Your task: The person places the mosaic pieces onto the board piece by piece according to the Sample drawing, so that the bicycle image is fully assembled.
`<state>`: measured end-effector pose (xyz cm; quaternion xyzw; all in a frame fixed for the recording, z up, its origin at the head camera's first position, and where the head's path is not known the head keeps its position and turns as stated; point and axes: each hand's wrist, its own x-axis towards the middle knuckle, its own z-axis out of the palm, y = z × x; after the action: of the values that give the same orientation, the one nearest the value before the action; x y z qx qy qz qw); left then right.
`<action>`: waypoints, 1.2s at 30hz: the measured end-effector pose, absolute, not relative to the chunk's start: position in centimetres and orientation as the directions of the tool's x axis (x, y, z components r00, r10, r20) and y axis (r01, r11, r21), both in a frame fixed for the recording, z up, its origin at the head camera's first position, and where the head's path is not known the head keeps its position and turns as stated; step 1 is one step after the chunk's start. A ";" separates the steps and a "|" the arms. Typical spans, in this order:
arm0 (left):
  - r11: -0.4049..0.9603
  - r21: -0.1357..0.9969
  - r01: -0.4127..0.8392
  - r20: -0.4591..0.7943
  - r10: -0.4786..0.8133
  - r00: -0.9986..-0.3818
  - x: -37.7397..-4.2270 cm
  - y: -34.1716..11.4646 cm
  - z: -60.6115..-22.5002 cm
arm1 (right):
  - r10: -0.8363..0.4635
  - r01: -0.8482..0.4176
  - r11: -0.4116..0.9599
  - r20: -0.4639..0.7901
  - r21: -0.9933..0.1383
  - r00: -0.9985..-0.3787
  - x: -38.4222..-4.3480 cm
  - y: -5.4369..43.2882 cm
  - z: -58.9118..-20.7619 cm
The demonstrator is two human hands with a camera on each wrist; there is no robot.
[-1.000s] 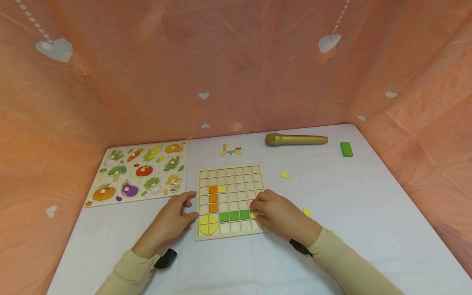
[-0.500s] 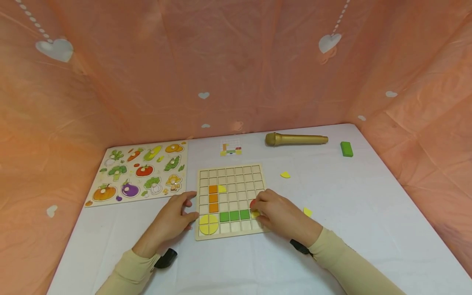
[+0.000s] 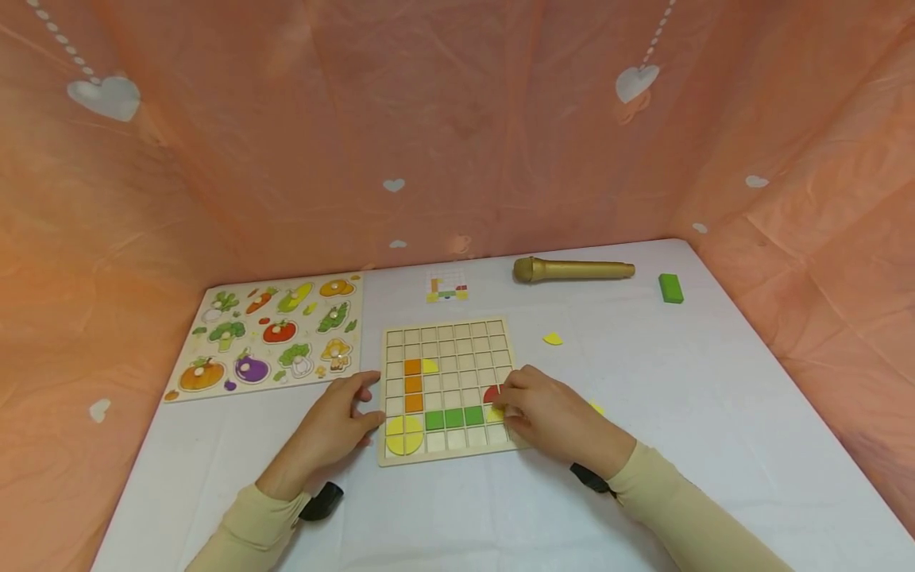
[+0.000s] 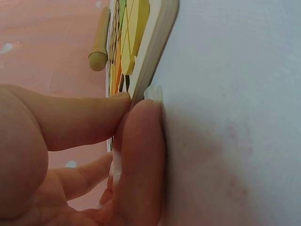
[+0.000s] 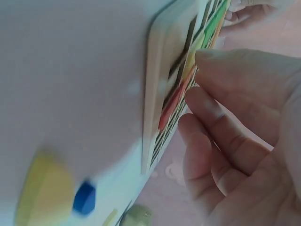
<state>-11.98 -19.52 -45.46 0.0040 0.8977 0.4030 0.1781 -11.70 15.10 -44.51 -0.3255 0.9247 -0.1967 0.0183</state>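
A wooden grid board (image 3: 457, 342) lies on the table, holding orange squares (image 3: 413, 384), green squares (image 3: 454, 419), yellow quarter-circle pieces (image 3: 404, 435) and a red curved piece (image 3: 490, 393). My left hand (image 3: 330, 421) rests at the board's left side, thumb and index fingertips against its edge, holding no piece. My right hand (image 3: 554, 413) is over the board's right side, thumb tip (image 5: 207, 55) at a yellow piece (image 5: 192, 57) beside the red one (image 5: 170, 109). Its thumb and fingers stand apart, nothing gripped between them. The right hand hides part of the board's right edge.
A vegetable puzzle board (image 3: 275, 338) lies at left. Behind the grid are a pattern card (image 3: 447, 284) and a gold microphone (image 3: 575, 271). A green block (image 3: 670, 288), a loose yellow piece (image 3: 553, 338) and a blue piece (image 5: 84, 197) lie to the right.
My right hand has shifted slightly right and its fingers have drawn back, showing more of the red piece and covering more of the loose yellow piece behind it. The left hand stays put.
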 end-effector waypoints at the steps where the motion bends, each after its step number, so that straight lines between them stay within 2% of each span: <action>1: 0.675 0.725 -0.137 -0.317 0.151 -0.936 -12.0 -19.5 -45.4 | -0.599 -0.585 0.719 0.093 -0.376 -0.795 -11.7 15.5 -44.4; 14: 0.676 0.720 -0.159 -0.336 0.139 -0.931 -11.9 -19.3 -45.3 | -0.439 -0.432 0.844 0.054 -0.317 -0.897 -10.5 22.2 -43.7; 23: 0.681 0.716 -0.155 -0.335 0.140 -0.932 -11.9 -19.3 -45.1 | -0.400 -0.407 0.866 0.089 -0.291 -0.912 -9.5 25.8 -44.1; 36: 0.677 0.719 -0.158 -0.338 0.141 -0.931 -11.9 -19.4 -45.3 | -0.381 -0.385 0.870 0.075 -0.309 -0.921 -9.2 25.9 -44.1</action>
<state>-11.90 -19.37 -45.26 -0.0047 0.8965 0.4018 0.1863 -9.20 25.90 -44.12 -0.1982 0.9669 -0.1607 -0.0058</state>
